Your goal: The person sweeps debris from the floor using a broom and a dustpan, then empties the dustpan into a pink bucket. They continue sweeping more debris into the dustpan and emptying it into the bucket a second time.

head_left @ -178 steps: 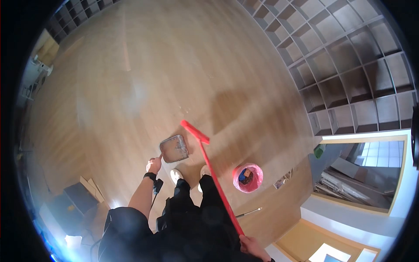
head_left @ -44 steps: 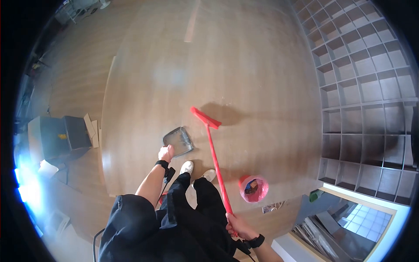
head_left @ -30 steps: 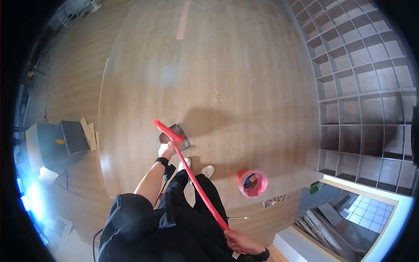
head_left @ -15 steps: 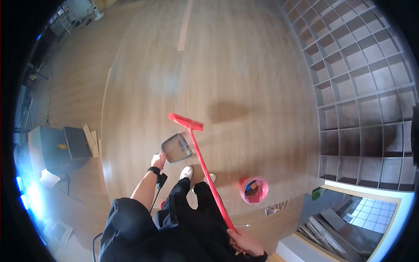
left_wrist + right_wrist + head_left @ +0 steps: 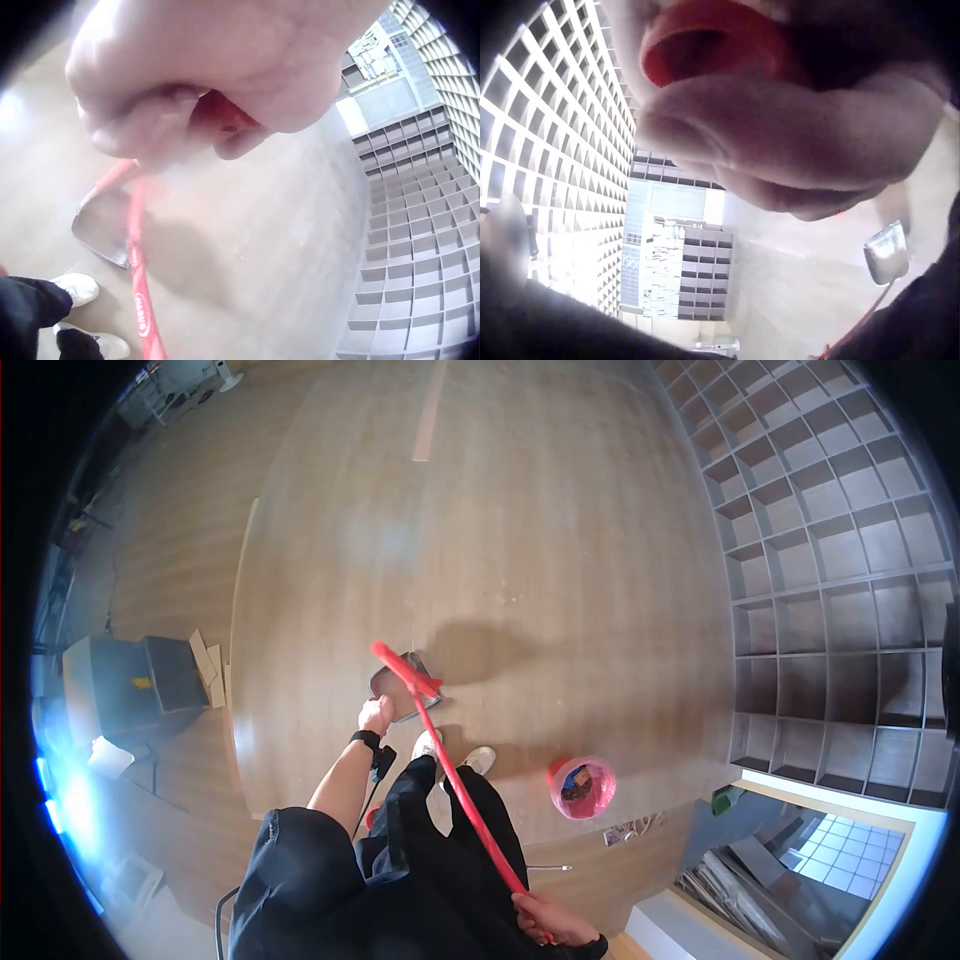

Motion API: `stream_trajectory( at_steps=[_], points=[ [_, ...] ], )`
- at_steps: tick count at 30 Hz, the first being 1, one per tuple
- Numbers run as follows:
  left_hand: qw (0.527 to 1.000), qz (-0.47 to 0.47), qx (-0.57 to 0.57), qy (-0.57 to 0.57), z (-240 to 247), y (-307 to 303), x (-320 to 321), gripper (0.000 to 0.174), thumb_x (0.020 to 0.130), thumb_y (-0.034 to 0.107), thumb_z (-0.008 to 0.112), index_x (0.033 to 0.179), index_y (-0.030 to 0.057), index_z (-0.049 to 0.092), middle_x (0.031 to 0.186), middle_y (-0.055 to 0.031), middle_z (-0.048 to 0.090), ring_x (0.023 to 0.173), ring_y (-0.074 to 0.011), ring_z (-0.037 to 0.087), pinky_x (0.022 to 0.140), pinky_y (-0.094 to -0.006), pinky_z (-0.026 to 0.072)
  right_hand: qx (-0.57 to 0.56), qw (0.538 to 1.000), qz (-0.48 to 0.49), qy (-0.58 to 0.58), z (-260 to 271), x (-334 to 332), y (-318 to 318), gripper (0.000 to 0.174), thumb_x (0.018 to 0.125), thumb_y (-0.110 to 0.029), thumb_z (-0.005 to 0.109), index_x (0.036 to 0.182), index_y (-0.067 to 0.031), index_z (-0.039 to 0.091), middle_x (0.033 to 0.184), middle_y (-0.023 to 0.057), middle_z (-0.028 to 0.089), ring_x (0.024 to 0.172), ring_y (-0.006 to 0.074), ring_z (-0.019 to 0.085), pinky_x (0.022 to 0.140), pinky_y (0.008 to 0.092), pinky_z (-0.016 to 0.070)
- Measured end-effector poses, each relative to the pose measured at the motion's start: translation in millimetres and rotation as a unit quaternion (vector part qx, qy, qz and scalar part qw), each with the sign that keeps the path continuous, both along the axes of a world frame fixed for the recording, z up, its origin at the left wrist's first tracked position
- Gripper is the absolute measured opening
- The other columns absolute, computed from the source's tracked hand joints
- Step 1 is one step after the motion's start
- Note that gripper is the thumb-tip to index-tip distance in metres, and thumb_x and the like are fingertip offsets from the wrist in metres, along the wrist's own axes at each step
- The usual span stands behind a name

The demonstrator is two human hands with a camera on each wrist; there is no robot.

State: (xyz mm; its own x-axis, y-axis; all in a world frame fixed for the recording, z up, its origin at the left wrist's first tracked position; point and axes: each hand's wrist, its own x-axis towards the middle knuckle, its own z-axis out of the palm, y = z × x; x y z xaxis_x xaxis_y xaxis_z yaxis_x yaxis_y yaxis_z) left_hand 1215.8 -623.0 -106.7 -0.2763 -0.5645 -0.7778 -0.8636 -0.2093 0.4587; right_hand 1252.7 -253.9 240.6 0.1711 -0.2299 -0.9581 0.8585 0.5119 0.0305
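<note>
My left hand (image 5: 376,715) grips the handle of a grey dustpan (image 5: 393,695) in front of my shoes; the red end of that handle shows inside the curled fingers in the left wrist view. A red broom (image 5: 465,797) slants across my legs, its head overlapping the dustpan's open side in the head view. Near the broom's upper end, my right hand (image 5: 552,918) is wrapped round the red stick. The stick's hollow end pokes out above the right hand's fingers (image 5: 780,139) in the right wrist view. Part of the pan is hidden by the broom head.
A red bin (image 5: 583,788) with a pink liner and rubbish in it stands to the right of my feet. Light specks (image 5: 510,598) lie on the wooden floor ahead. Cubby shelves (image 5: 830,610) line the right side; a grey box (image 5: 130,685) sits at left.
Since half a second ago the broom head has swung left and toward me, over the dustpan. A second ago it was over the pan too, then moved off it. Both grips stay the same.
</note>
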Motion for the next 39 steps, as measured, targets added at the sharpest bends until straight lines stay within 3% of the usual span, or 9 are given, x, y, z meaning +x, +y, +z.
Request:
stream_trajectory(
  at_steps=[2, 3, 5, 9, 14, 20, 27, 32, 39],
  points=[
    [0.974, -0.182, -0.113, 0.078, -35, -3, 8, 0.028, 0.067, 0.028, 0.045, 0.073, 0.0015, 0.053, 0.053, -0.0104, 0.047, 0.041, -0.0215, 0.043, 0.040, -0.0331, 0.0361, -0.003, 0.999, -0.024, -0.021, 5, -1, 6, 0.025, 0.089, -0.030, 0.040, 0.071, -0.0123, 0.036, 0.048, -0.0038, 0.030, 0.032, 0.0053, 0.024, 0.029, 0.0196, 0.0184],
    [0.973, -0.186, -0.112, 0.076, -17, 1, 3, 0.028, 0.067, 0.028, 0.045, 0.073, 0.0015, 0.053, 0.053, -0.0104, 0.047, 0.041, -0.0215, 0.043, 0.040, -0.0331, 0.0361, -0.006, 0.998, -0.046, -0.041, 9, -2, 10, 0.024, 0.089, -0.029, 0.040, 0.072, -0.0123, 0.037, 0.048, -0.0045, 0.029, 0.032, 0.0046, 0.022, 0.029, 0.0190, 0.0169],
    [1.000, -0.005, 0.013, 0.021, 49, 9, -16, 0.028, 0.067, 0.027, 0.044, 0.074, 0.0015, 0.053, 0.054, -0.0106, 0.048, 0.041, -0.0206, 0.043, 0.039, -0.0329, 0.0351, -0.021, 0.997, -0.055, -0.049, 20, -9, 19, 0.024, 0.088, -0.030, 0.041, 0.071, -0.0132, 0.036, 0.047, -0.0048, 0.028, 0.033, 0.0051, 0.023, 0.030, 0.0197, 0.0179],
    [0.998, -0.026, 0.058, 0.011, 58, -2, -7, 0.025, 0.067, 0.024, 0.043, 0.074, 0.0016, 0.051, 0.057, -0.0098, 0.049, 0.040, -0.0179, 0.040, 0.037, -0.0311, 0.0322, -0.028, 0.996, -0.062, -0.053, 46, -12, 39, 0.022, 0.088, -0.030, 0.043, 0.074, -0.0135, 0.037, 0.047, -0.0050, 0.028, 0.033, 0.0058, 0.023, 0.031, 0.0201, 0.0186],
    [0.989, 0.071, 0.112, 0.059, 83, -22, 22, 0.016, 0.069, 0.020, 0.044, 0.070, 0.0040, 0.049, 0.055, -0.0054, 0.045, 0.038, -0.0118, 0.033, 0.034, -0.0272, 0.0264, -0.014, 0.997, -0.061, 0.044, 88, -9, 46, 0.021, 0.087, -0.034, 0.045, 0.075, -0.0172, 0.044, 0.047, -0.0099, 0.027, 0.033, 0.0018, 0.019, 0.029, 0.0181, 0.0126],
    [0.981, 0.071, 0.129, 0.125, 122, -31, 58, 0.016, 0.072, 0.023, 0.050, 0.072, 0.0070, 0.055, 0.052, -0.0020, 0.042, 0.038, -0.0092, 0.033, 0.034, -0.0243, 0.0268, -0.009, 0.986, -0.127, 0.103, 60, 0, 51, 0.016, 0.087, -0.032, 0.044, 0.081, -0.0176, 0.048, 0.049, -0.0084, 0.033, 0.033, 0.0022, 0.024, 0.029, 0.0190, 0.0163],
    [0.941, 0.071, 0.241, 0.226, 82, -15, 91, 0.034, 0.072, 0.017, 0.047, 0.104, 0.0075, 0.050, 0.060, -0.0030, 0.044, 0.043, -0.0103, 0.036, 0.042, -0.0249, 0.0347, 0.047, 0.965, -0.196, 0.166, 18, -3, 45, 0.018, 0.086, -0.026, 0.045, 0.076, -0.0125, 0.040, 0.048, -0.0043, 0.033, 0.034, 0.0046, 0.028, 0.031, 0.0189, 0.0202],
    [0.913, 0.125, 0.303, 0.243, 36, 2, 96, 0.040, 0.071, 0.012, 0.047, 0.111, 0.0084, 0.047, 0.058, -0.0030, 0.043, 0.043, -0.0112, 0.038, 0.044, -0.0263, 0.0362, 0.093, 0.944, -0.244, 0.203, 15, 4, 47, 0.017, 0.085, -0.024, 0.046, 0.073, -0.0128, 0.040, 0.047, -0.0051, 0.033, 0.032, 0.0037, 0.026, 0.030, 0.0179, 0.0191],
    [0.908, 0.066, 0.337, 0.239, 61, 24, 74, 0.039, 0.074, 0.013, 0.047, 0.113, 0.0091, 0.045, 0.064, -0.0044, 0.046, 0.051, -0.0140, 0.045, 0.053, -0.0287, 0.0430, 0.108, 0.910, -0.351, 0.195, 40, 38, 70, 0.021, 0.085, -0.025, 0.045, 0.069, -0.0126, 0.039, 0.048, -0.0059, 0.031, 0.032, 0.0039, 0.024, 0.030, 0.0187, 0.0188]
  ],
)
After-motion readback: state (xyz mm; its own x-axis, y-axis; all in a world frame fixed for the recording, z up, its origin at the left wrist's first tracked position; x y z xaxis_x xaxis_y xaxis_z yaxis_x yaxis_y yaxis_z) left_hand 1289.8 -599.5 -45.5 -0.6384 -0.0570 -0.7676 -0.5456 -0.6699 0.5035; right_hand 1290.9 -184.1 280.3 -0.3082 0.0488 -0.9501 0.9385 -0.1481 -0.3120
